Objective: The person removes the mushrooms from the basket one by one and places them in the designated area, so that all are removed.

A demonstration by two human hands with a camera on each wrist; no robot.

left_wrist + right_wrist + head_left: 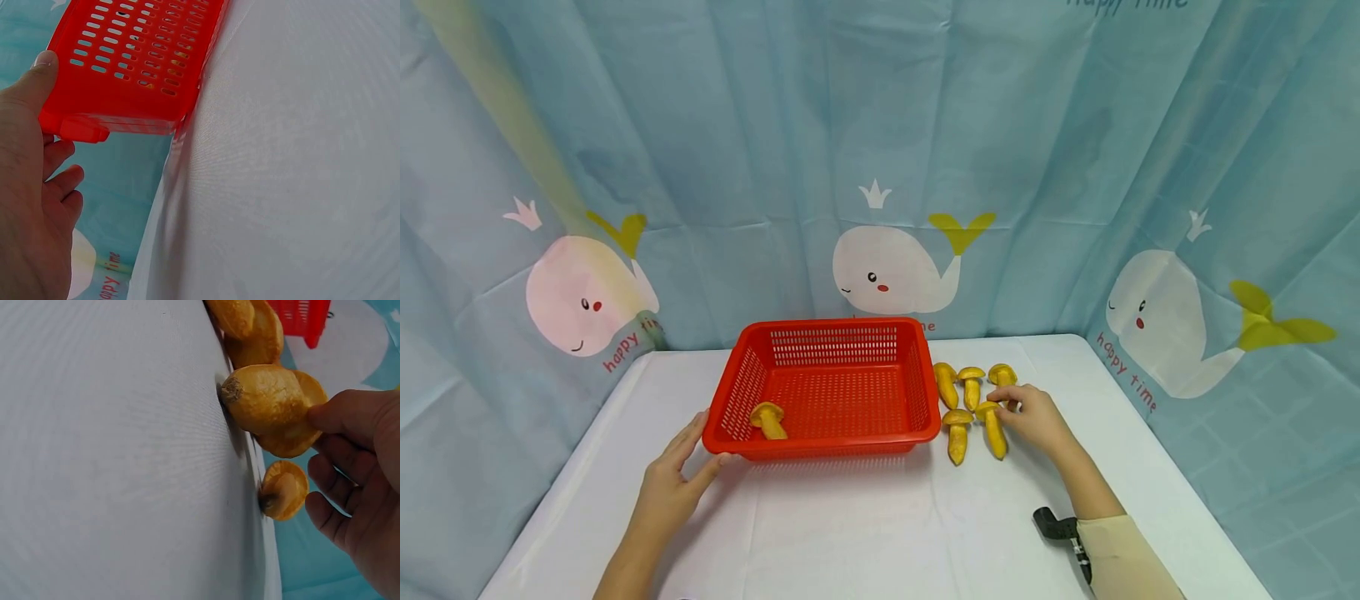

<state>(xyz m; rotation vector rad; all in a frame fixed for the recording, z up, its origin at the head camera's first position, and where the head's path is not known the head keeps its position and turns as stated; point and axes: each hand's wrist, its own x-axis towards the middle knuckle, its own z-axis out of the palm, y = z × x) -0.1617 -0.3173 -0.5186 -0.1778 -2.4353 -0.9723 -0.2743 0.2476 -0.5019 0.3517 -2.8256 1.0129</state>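
A red plastic basket (820, 447) with slotted walls sits on the table, one yellow mushroom (769, 421) lying inside at its front left. My left hand (672, 483) holds the basket's front left corner; in the left wrist view the thumb (44, 69) presses the rim while the fingers sit on its other side. To the right of the basket, my right hand (1033, 417) pinches the cap of a yellow mushroom (265, 400) between thumb and index finger. Close around it lie several more mushrooms, among them a front one (957, 435) and a back one (972, 387).
White cloth covers the table (850, 533). Behind and at both sides hangs a blue curtain (760, 250) printed with whales, close to the basket's back rim. A black curved object (1055, 527) shows beside the right sleeve (1123, 558).
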